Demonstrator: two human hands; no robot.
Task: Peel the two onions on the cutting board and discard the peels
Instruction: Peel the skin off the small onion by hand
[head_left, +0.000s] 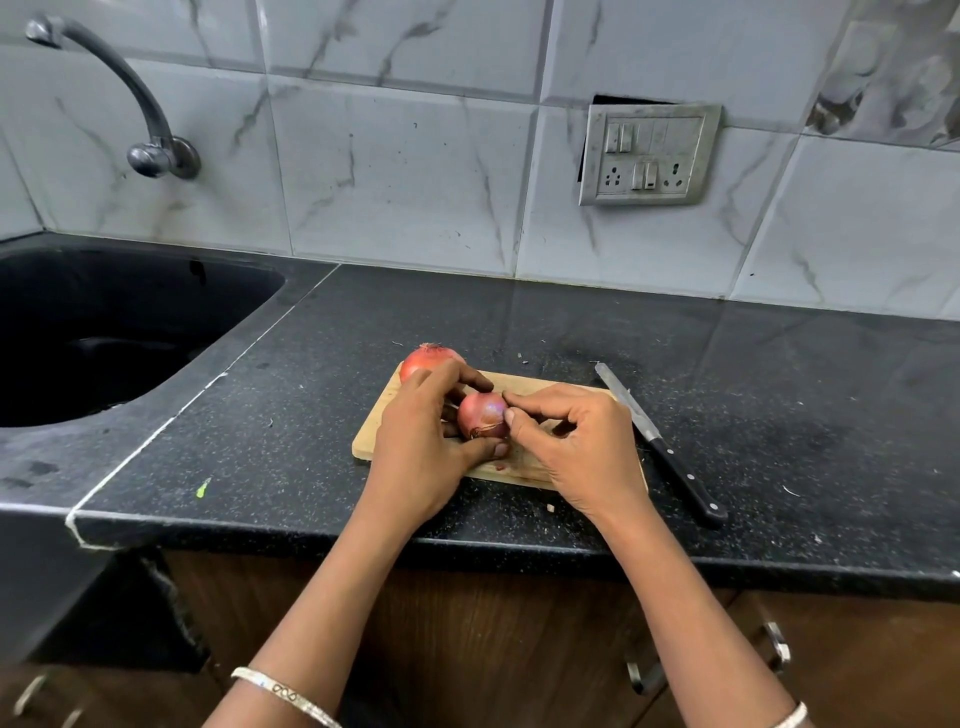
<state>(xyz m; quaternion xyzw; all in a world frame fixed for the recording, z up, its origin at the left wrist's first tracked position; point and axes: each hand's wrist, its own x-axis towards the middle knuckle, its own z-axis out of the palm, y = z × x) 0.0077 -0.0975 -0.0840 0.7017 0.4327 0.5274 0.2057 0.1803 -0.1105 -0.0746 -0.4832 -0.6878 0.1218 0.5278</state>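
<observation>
A small wooden cutting board (374, 434) lies on the black counter. My left hand (421, 441) grips a pinkish-red onion (483, 413) over the board, fingers curled over its top and thumb under it. My right hand (576, 447) pinches the onion's skin on its right side with thumb and forefinger. A loose brown strip of peel hangs at the onion's lower edge. A second, unpeeled red onion (426, 358) sits at the board's far left corner, partly hidden behind my left fingers.
A black-handled knife (660, 441) lies on the counter just right of the board, blade pointing away. A dark sink (104, 332) with a wall tap (130, 98) is at the left. A socket panel (649, 156) is on the tiled wall. Small scraps dot the counter.
</observation>
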